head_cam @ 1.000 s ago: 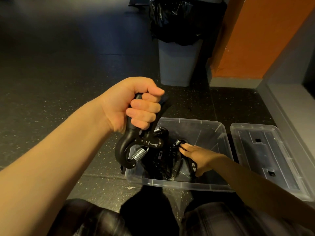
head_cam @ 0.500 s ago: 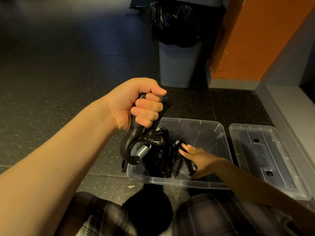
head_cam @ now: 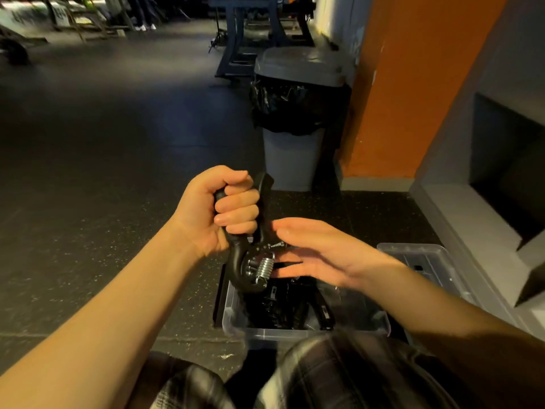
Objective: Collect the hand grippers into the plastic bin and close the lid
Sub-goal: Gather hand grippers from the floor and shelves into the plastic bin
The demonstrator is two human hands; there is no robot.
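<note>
Risen out of the bin (head_cam: pixel 295 332), the right hand (head_cam: pixel 318 255) now sits beside the held hand gripper (head_cam: pixel 253 261), fingers straight and holding nothing; whether its fingertips touch the spring is unclear. Fisted round one handle as before is the left hand (head_cam: pixel 224 214). The hand gripper hangs over the bin's left end, long axis near upright, handles up, spring end down. Other grippers (head_cam: pixel 280 308) lie inside the bin; the lid (head_cam: pixel 427 261) rests right of it.

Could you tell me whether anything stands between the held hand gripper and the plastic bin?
Only the open right hand, over the bin just beside the hand gripper; the lid lies off to the right.
</note>
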